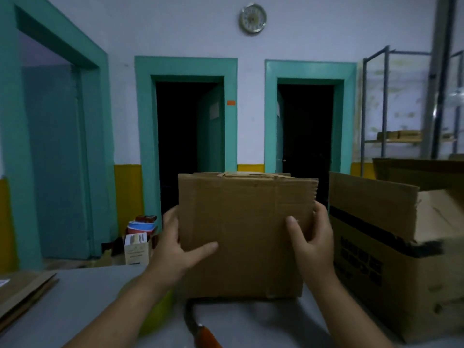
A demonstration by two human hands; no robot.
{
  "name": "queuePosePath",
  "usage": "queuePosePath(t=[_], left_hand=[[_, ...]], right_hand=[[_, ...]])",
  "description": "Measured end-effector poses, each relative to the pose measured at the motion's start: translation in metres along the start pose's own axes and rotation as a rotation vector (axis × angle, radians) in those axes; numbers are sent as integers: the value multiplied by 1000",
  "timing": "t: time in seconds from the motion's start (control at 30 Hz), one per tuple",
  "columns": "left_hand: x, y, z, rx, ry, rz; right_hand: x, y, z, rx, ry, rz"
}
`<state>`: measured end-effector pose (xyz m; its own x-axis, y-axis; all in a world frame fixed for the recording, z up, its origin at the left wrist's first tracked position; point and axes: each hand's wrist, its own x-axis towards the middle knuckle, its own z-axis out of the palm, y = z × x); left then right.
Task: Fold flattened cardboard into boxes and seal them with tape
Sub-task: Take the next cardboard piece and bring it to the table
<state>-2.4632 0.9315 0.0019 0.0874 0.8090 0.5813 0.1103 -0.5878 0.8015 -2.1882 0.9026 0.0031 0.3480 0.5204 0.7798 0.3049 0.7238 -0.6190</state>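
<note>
You're holding the small cardboard box (pixel 246 227) with both hands: left hand (pixel 175 244) clamping its left edge, thumb lying across the front, and right hand (pixel 311 237) wrapping the right edge. It's standing upright at the grey table (pixel 82 310), centre, beside the large open carton (pixel 391 247); can't tell if it's touching down. Keep squeezing evenly so the corners are staying square and the top flaps are sitting flush before taping.

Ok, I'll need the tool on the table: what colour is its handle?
Orange handle, nearer than the box; head view shows it best.
</note>
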Motion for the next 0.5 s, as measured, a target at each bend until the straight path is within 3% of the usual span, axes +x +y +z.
queuePosePath(t=[0.1,0.17,0.27,0.4,0.5], left_hand=[[-2,21,0,37,199,281],[-3,30,-1,83,210,405],[-6,33,-1,-41,142,244],[-6,26,1,-68,172,94],[-6,21,4,-181,167,6]], right_hand=[[2,-8,-4,-43,40,-166],[4,-14,-5,-40,44,-244],[5,-21,-4,42,-37,-238],[6,-9,-5,31,-48,-146],[2,-11,-1,107,-150,-37]])
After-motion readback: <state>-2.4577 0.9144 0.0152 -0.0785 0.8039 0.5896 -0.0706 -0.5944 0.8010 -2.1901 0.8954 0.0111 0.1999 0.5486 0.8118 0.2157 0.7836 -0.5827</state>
